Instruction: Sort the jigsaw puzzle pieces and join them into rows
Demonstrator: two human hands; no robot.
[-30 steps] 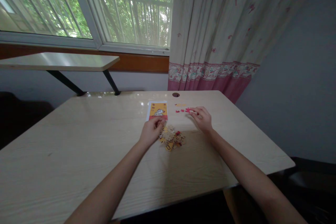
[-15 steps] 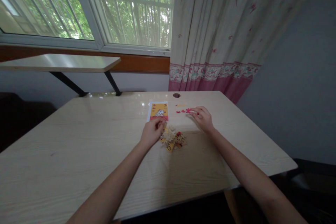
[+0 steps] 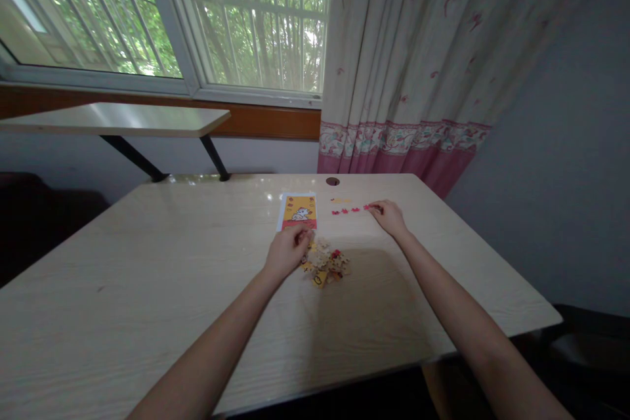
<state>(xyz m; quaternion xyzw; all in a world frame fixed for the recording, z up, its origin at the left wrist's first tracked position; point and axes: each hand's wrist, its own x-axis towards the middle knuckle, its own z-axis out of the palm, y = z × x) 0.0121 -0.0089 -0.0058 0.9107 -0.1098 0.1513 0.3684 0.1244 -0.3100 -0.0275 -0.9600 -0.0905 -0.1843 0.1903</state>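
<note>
My right hand (image 3: 388, 218) is closed in a pinch on a red puzzle piece (image 3: 367, 207), at the right end of a row of red puzzle pieces (image 3: 345, 211) on the table. Yellow puzzle pieces (image 3: 341, 200) lie just behind that row. My left hand (image 3: 289, 249) is closed at the lower edge of a picture card (image 3: 301, 205) with a white animal on yellow and red. What its fingertips hold, if anything, is too small to tell. Touching or very near those fingers is a heap of loose puzzle pieces (image 3: 322, 261), mostly pale backs with some yellow and red.
The light wooden table (image 3: 172, 289) has a round cable hole (image 3: 333, 181) near its back edge. A raised shelf (image 3: 118, 119) on black brackets stands at the back left. Behind the table hang a floral curtain (image 3: 394, 79) and a barred window (image 3: 256, 26).
My right hand has moved a little to the right along the red row, and one more red piece shows left of its fingers. My left hand stays by the heap. The view has shifted slightly.
</note>
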